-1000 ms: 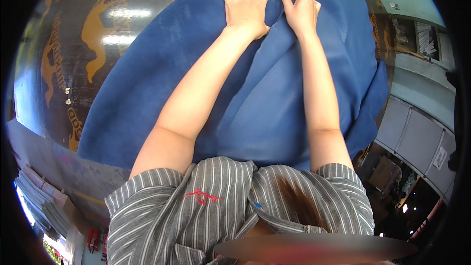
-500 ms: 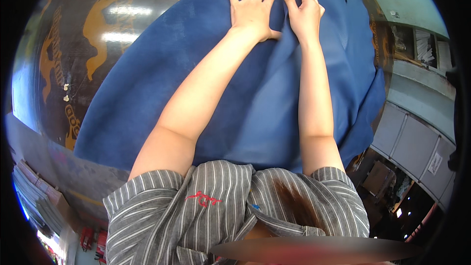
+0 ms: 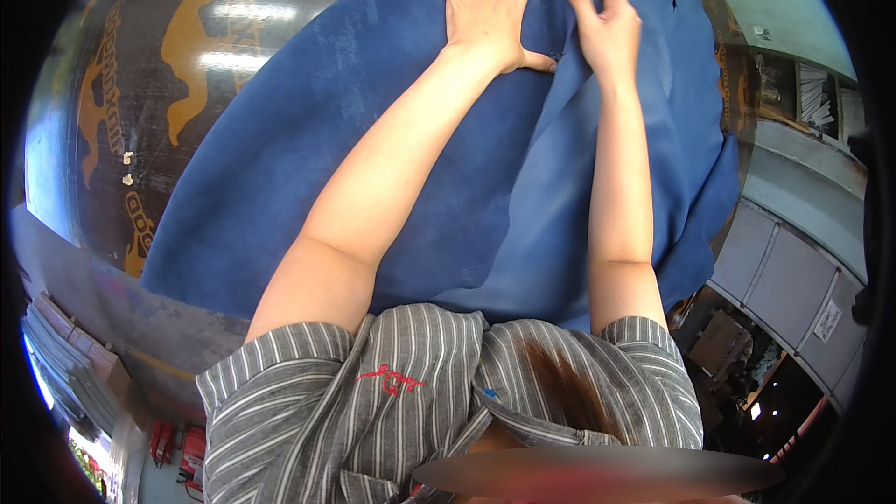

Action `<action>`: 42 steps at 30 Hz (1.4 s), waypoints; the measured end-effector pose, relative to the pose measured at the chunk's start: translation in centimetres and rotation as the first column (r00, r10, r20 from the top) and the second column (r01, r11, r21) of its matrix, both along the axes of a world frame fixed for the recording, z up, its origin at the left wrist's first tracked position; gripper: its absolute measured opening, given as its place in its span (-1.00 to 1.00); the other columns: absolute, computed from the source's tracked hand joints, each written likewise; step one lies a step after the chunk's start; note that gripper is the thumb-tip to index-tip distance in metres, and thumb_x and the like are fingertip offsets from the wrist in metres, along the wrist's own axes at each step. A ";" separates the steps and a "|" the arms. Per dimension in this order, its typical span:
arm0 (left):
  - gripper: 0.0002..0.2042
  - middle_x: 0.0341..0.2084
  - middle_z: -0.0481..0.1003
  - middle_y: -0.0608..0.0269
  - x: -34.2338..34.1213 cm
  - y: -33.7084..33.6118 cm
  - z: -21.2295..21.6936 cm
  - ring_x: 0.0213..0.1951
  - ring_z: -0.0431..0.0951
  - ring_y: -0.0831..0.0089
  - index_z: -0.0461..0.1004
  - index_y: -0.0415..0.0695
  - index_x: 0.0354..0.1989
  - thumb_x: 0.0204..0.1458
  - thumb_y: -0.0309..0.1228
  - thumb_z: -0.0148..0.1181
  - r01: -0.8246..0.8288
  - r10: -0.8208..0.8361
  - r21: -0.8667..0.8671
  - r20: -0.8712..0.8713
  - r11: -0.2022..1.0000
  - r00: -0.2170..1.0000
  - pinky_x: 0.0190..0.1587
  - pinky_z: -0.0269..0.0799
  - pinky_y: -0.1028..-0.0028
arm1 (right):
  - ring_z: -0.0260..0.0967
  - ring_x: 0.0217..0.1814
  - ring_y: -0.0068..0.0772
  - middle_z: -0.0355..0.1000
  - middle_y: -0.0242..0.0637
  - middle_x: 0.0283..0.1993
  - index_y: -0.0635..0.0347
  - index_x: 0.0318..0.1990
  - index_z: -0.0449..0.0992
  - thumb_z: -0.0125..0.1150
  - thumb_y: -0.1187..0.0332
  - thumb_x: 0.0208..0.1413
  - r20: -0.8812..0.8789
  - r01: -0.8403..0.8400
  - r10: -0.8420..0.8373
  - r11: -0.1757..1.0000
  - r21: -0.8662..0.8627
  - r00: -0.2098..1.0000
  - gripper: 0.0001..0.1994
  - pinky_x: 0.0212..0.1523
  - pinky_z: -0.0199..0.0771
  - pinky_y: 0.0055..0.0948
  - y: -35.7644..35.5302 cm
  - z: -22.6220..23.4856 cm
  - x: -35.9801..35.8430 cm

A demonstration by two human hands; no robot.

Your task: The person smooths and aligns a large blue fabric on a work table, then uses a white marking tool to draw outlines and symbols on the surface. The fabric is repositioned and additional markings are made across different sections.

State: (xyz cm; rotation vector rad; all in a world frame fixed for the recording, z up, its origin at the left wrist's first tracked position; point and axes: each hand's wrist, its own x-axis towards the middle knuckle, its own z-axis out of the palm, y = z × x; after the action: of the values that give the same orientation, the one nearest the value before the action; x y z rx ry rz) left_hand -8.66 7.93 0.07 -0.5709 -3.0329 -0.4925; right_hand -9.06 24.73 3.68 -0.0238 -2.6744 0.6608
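Observation:
A big blue leather hide (image 3: 280,168) with a smooth, slightly scuffed face lies spread over a dark table. My left hand (image 3: 485,26) rests flat on it near the far side, fingers spread and thumb pointing right. To the right of that thumb, my right hand (image 3: 609,33) pinches a raised edge of the leather between thumb and fingers. From this pinch a fold runs down toward my body, with a paler blue layer (image 3: 551,187) under and beside it. On the right the hide lies in loose wrinkles, its outer edge uneven.
The dark, shiny tabletop (image 3: 140,112) carries yellow-brown printing and shows at the left. Grey cabinet panels (image 3: 793,261) and a shelf with papers (image 3: 814,93) stand at the right. Stacked flat boards (image 3: 70,355) and red objects (image 3: 191,453) sit low at the left.
Both hands have shifted a little to the right. The pinched edge has moved right with my right hand, and the fold's lower end now shows a clearer edge over the paler layer.

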 end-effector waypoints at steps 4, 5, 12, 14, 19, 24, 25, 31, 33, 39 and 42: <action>0.19 0.50 0.01 0.02 0.2 -0.4 0.6 0.53 -0.21 -0.08 0.10 0.03 0.49 -0.38 0.30 0.46 -0.020 0.033 0.146 -0.087 0.989 0.996 0.42 -0.44 -0.39 | 0.53 -0.25 -0.43 0.62 -0.26 -0.30 0.12 -0.21 0.67 0.33 0.21 0.17 -0.110 -0.085 0.075 0.991 -0.098 0.991 -0.81 -0.13 0.49 -0.37 -1.1 2.9 0.4; 0.16 0.49 0.01 0.00 0.1 -0.6 0.9 0.52 -0.19 -0.10 0.12 0.02 0.48 -0.38 0.24 0.49 -0.009 0.023 0.153 -0.090 0.988 0.996 0.42 -0.43 -0.39 | 0.53 -0.23 -0.32 0.62 -0.26 -0.30 0.12 -0.23 0.67 0.32 0.19 0.16 -0.064 -0.176 0.177 0.984 0.016 0.982 -0.79 -0.09 0.48 -0.28 -1.9 2.9 0.1; 0.06 0.49 0.05 0.05 -0.3 -1.9 1.9 0.53 -0.14 -0.03 0.20 0.06 0.45 -0.31 0.17 0.48 0.067 -0.073 0.223 0.019 0.972 0.997 0.44 -0.38 -0.35 | 0.47 -0.11 -0.24 0.60 -0.34 -0.23 0.09 -0.25 0.66 0.31 0.16 0.16 0.149 -0.272 0.265 0.962 0.030 0.953 -0.79 0.15 0.25 -0.25 -1.1 -1.1 0.7; 0.11 0.49 0.03 0.01 -0.5 -1.9 1.9 0.53 -0.15 -0.03 0.18 0.03 0.46 -0.35 0.22 0.47 0.061 -0.076 0.208 0.062 0.976 0.995 0.43 -0.39 -0.35 | 0.48 -0.11 -0.27 0.59 -0.35 -0.30 0.08 -0.26 0.66 0.32 0.15 0.16 0.371 -0.211 0.201 0.977 -0.014 0.906 -0.79 0.16 0.24 -0.30 -0.2 -1.2 0.6; 0.19 0.49 0.01 -0.06 -0.7 -2.2 1.4 0.53 -0.18 -0.08 0.12 -0.03 0.48 -0.39 0.27 0.48 0.106 -0.110 0.150 0.019 0.983 0.994 0.42 -0.43 -0.38 | 0.46 -0.13 -0.32 0.58 -0.41 -0.31 0.08 -0.28 0.65 0.32 0.14 0.15 0.159 -0.217 0.211 0.976 0.025 0.965 -0.78 0.09 0.22 -0.28 -2.4 0.5 -0.7; 0.24 0.50 -0.04 -0.09 -0.5 -2.0 -0.1 0.53 -0.24 -0.13 0.08 -0.05 0.50 -0.41 0.32 0.46 0.092 -0.076 0.085 -0.177 0.992 0.981 0.42 -0.46 -0.38 | 0.39 -0.20 -0.39 0.52 -0.48 -0.37 0.07 -0.35 0.59 0.36 0.23 0.11 0.393 -0.352 0.263 0.920 0.172 0.881 -0.85 0.17 0.15 -0.30 -1.2 2.8 4.1; 0.25 0.50 -0.05 -0.09 -0.7 -2.1 -0.4 0.53 -0.25 -0.14 0.07 -0.06 0.50 -0.41 0.33 0.46 0.124 -0.116 0.122 -0.067 0.985 0.991 0.42 -0.46 -0.38 | 0.39 -0.19 -0.40 0.51 -0.48 -0.35 0.07 -0.35 0.59 0.38 0.25 0.08 0.414 -0.403 0.299 0.895 0.192 0.860 -0.86 0.22 0.13 -0.28 0.0 3.0 5.5; 0.16 0.53 -0.08 0.05 -0.5 -1.7 -0.3 0.54 -0.30 -0.08 0.07 0.15 0.51 -0.34 0.29 0.47 0.126 -0.113 0.084 -0.146 0.988 0.983 0.38 -0.48 -0.46 | 0.40 -0.03 -0.42 0.49 -0.49 -0.23 0.05 -0.31 0.61 0.44 0.30 0.02 0.321 -0.466 0.390 0.860 0.207 0.863 -0.87 0.44 -0.05 -0.14 4.2 2.8 9.6; 0.10 0.54 -0.12 0.09 0.2 -1.2 0.3 0.55 -0.34 -0.03 0.08 0.26 0.51 -0.28 0.22 0.50 0.208 -0.209 0.116 -0.005 0.971 0.978 0.37 -0.53 -0.49 | 0.42 0.05 -0.45 0.51 -0.50 -0.21 0.03 -0.27 0.65 0.43 0.32 0.03 0.152 -0.444 0.422 0.881 0.164 0.894 -0.88 0.47 -0.10 -0.06 3.6 2.5 8.7; 0.26 0.55 -0.18 0.04 2.0 0.2 1.2 0.53 -0.40 -0.18 0.04 0.30 0.52 -0.51 0.31 0.54 0.249 -0.254 0.063 0.105 0.966 0.961 0.36 -0.52 -0.50 | 0.53 -0.21 -0.33 0.63 -0.37 -0.30 0.17 -0.31 0.64 0.43 0.29 0.04 0.157 -0.238 0.253 0.965 -0.109 0.955 -0.84 0.07 0.33 -0.33 1.2 1.4 4.5; 0.26 0.55 -0.17 0.02 1.9 0.0 1.1 0.53 -0.41 -0.20 0.05 0.30 0.52 -0.51 0.34 0.52 0.262 -0.269 0.089 0.076 0.961 0.960 0.34 -0.52 -0.52 | 0.47 -0.25 -0.38 0.59 -0.42 -0.33 0.15 -0.31 0.63 0.42 0.29 0.06 0.193 -0.301 0.306 0.952 -0.059 0.932 -0.84 0.21 0.21 -0.31 1.3 1.0 5.4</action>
State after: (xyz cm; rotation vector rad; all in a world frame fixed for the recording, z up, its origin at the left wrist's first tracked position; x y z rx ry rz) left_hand -6.75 7.95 1.20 -0.9851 -3.0140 -0.6577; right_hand -3.66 26.02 4.70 0.3407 -2.8918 0.8303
